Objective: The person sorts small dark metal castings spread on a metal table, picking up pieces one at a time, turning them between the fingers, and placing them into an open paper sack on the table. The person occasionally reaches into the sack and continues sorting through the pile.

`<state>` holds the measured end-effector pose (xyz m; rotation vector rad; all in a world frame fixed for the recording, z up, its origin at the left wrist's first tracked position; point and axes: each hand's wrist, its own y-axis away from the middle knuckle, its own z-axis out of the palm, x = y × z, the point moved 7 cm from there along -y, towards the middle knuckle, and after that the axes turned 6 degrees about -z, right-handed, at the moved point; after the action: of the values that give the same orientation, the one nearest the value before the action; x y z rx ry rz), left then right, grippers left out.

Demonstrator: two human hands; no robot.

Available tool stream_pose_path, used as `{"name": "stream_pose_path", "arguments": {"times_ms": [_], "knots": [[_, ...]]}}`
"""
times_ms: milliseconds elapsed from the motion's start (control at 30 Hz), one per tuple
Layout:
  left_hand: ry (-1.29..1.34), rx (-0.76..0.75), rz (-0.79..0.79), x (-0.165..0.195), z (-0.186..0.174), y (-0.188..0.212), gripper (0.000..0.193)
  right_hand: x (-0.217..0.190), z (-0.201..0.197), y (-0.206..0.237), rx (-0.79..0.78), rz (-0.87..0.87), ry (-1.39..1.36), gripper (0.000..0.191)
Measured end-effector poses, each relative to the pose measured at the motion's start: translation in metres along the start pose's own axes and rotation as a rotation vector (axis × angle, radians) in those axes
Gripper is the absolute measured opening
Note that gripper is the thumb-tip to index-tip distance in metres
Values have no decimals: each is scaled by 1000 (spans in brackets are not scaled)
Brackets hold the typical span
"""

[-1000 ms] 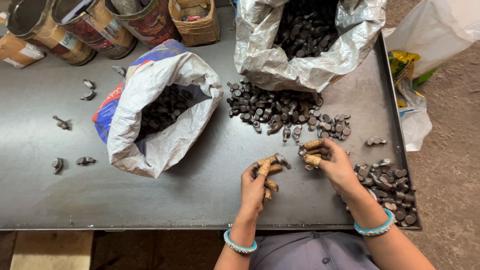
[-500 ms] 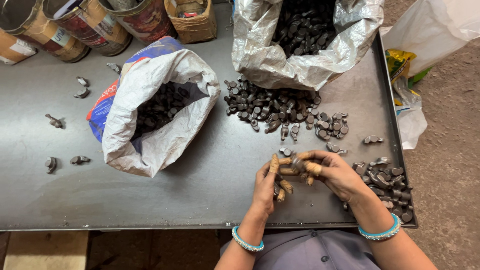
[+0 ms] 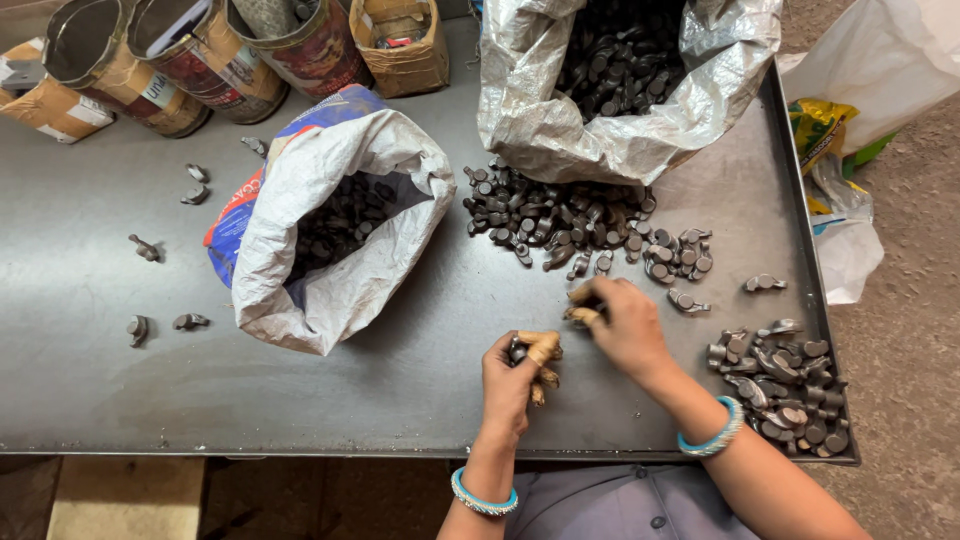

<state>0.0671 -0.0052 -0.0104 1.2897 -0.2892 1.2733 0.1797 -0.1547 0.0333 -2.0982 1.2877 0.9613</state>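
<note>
My left hand [image 3: 515, 372] is closed around a small dark metal part [image 3: 517, 350] near the front of the grey metal table [image 3: 420, 330]. My right hand [image 3: 618, 325] reaches forward, fingertips at the near edge of a loose heap of dark metal parts [image 3: 560, 222]; whether it grips one is hidden. That heap spills from a silvery plastic sack [image 3: 620, 120] at the back. A white woven sack [image 3: 330, 220], open and partly filled with the same parts, lies to the left of my hands. Both fingertips wear tan wrappings.
A second pile of metal parts [image 3: 785, 385] lies at the table's right front corner. Several stray parts [image 3: 160, 290] are scattered on the left. Cans [image 3: 200, 55] and a small cardboard box [image 3: 400, 45] stand along the back edge. Plastic bags [image 3: 850, 130] lie on the ground to the right.
My right hand has moved away from my left hand, up towards the loose heap. My left hand stays near the front edge with the part.
</note>
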Motion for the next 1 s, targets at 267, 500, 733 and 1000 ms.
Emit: {"name": "stream_pose_path", "arguments": {"times_ms": [267, 500, 733, 1000], "knots": [[-138, -88, 22, -9, 30, 0, 29, 48, -3, 23, 8, 305, -1080, 24], [-172, -95, -27, -14, 30, -2, 25, 52, -6, 35, -2, 359, -1159, 26], [-108, -257, -150, -30, 27, -5, 17, 31, -6, 27, -83, 157, -751, 29], [325, -69, 104, 42, -57, -36, 19, -1, -47, -15, 116, -180, 205, 50]]}}
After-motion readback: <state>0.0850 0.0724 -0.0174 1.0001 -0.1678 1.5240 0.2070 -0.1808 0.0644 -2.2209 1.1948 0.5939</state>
